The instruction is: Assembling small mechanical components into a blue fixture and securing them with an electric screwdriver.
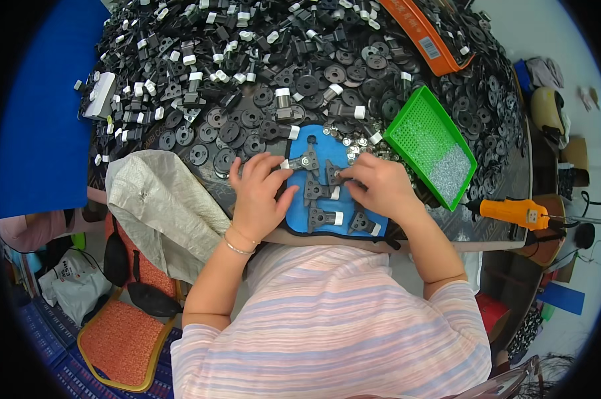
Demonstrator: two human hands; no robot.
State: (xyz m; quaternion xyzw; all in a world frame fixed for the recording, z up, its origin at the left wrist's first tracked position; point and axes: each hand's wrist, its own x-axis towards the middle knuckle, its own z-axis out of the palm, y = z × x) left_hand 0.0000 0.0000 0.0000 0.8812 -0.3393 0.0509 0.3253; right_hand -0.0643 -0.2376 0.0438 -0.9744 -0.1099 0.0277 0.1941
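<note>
Right now, left hand: the left hand has its fingers spread apart, their tips by the white end of the top black bracket.
Top bracket: it lies on the blue mat, its long axis running side to side with a small slant, white end pointing left.
Right hand: the right hand bends its finger and thumb over a second black bracket; whether they pinch it, one cannot tell.
Two hands: apart, one on each side of the mat.
Middle bracket: this one points its white end right.
Low bracket: this one lies flat across, white end right.
Corner bracket: this one slants, white end down and right.
Silver nuts: small silver nuts sit near the right hand.
Green basket: it leans, with tiny silver bits in its low end.
Orange power tool: it lies on the right, tip pointing left.
</note>
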